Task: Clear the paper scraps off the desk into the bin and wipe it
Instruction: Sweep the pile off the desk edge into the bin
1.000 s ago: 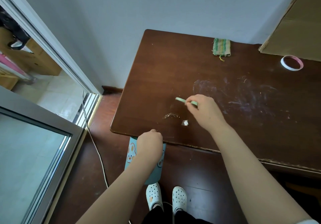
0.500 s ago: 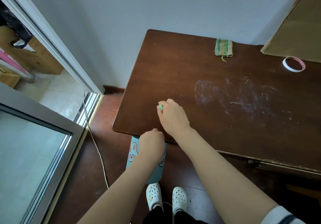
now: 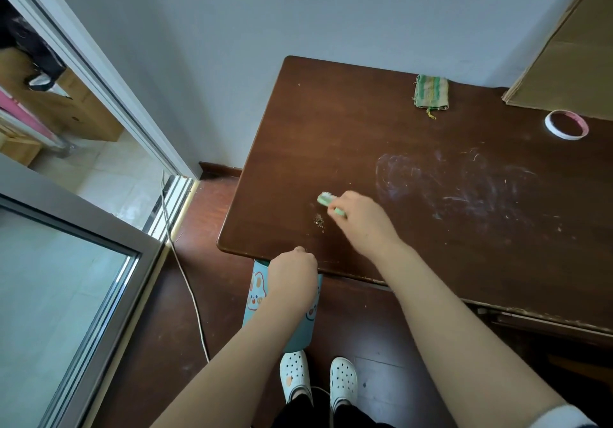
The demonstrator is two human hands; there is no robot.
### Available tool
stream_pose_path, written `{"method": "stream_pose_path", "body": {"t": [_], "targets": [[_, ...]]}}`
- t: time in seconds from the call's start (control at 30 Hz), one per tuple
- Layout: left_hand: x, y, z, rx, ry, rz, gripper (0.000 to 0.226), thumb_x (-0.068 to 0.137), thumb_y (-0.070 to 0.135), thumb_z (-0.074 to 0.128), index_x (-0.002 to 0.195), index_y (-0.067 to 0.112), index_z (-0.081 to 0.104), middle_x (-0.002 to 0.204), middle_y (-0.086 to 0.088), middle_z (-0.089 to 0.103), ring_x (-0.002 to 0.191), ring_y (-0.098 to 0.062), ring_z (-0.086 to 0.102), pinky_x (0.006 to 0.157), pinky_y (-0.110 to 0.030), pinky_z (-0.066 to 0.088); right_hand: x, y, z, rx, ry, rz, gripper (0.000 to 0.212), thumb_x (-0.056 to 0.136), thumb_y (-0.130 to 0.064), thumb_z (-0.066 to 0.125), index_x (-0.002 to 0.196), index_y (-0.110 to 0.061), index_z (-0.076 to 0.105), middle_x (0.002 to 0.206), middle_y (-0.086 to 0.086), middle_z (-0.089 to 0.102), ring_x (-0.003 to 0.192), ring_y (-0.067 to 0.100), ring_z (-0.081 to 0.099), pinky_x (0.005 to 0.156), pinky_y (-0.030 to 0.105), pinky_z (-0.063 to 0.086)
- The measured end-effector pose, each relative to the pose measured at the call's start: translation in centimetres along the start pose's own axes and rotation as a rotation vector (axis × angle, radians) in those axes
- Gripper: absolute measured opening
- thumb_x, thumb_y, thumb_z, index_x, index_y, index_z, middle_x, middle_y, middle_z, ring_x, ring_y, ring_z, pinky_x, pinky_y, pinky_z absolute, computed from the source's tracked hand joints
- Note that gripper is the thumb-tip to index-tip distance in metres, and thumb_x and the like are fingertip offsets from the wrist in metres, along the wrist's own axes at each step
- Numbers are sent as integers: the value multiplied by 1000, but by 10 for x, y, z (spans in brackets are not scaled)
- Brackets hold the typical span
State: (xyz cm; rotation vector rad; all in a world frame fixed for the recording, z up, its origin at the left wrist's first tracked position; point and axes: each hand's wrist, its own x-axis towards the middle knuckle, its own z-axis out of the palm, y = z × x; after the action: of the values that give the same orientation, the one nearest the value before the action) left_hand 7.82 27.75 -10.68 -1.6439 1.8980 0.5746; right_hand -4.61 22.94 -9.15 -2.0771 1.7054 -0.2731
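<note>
My right hand (image 3: pixel 360 220) grips a small green brush (image 3: pixel 326 199) over the dark wooden desk (image 3: pixel 365 135), its bristled head sticking out to the left. A little pile of crumbs and scraps (image 3: pixel 319 220) lies just below the brush head, near the desk's front left corner. My left hand (image 3: pixel 292 271) holds the rim of a light blue bin with cartoon prints (image 3: pixel 257 295) right under the desk's front edge. The bin's opening is hidden by my hand and the desk. Whitish smears (image 3: pixel 464 188) mark the desk's middle.
A folded green striped cloth (image 3: pixel 430 91) lies at the back of the desk. A roll of tape (image 3: pixel 566 124) sits at the back right beside a leaning cardboard sheet (image 3: pixel 570 52). A cable (image 3: pixel 185 281) runs along the floor by the sliding door frame (image 3: pixel 109 261).
My right hand swept the brush toward the desk's front edge by the bin, then drew back up and right. The white scrap is gone; a small crumb pile remains. Left hand stayed.
</note>
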Motion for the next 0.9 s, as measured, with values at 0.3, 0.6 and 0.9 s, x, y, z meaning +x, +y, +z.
{"method": "stream_pose_path", "body": {"t": [0.3, 0.6, 0.9], "targets": [[3, -1, 6, -6, 32, -10, 34, 81, 9, 67, 114, 9, 61, 109, -4, 50, 95, -25, 60, 71, -31, 46, -5, -9, -8, 147, 29, -103, 20, 94, -20, 53, 104, -14, 68, 105, 1, 62, 94, 20, 57, 82, 39, 48], [-1, -2, 14, -18, 7, 9, 29, 83, 10, 65, 111, 12, 61, 111, -4, 46, 95, -23, 57, 75, -30, 47, -5, -18, 4, 67, -175, -149, 22, 95, -23, 51, 108, -19, 68, 112, 2, 63, 104, 21, 53, 88, 38, 45], [-12, -1, 24, 1, 142, 32, 16, 85, 2, 54, 95, 10, 63, 107, -4, 48, 84, -22, 62, 62, -27, 44, -18, -1, -19, 256, 24, -89, 16, 88, -11, 57, 93, -14, 72, 100, 1, 67, 94, 19, 60, 87, 38, 48]]}}
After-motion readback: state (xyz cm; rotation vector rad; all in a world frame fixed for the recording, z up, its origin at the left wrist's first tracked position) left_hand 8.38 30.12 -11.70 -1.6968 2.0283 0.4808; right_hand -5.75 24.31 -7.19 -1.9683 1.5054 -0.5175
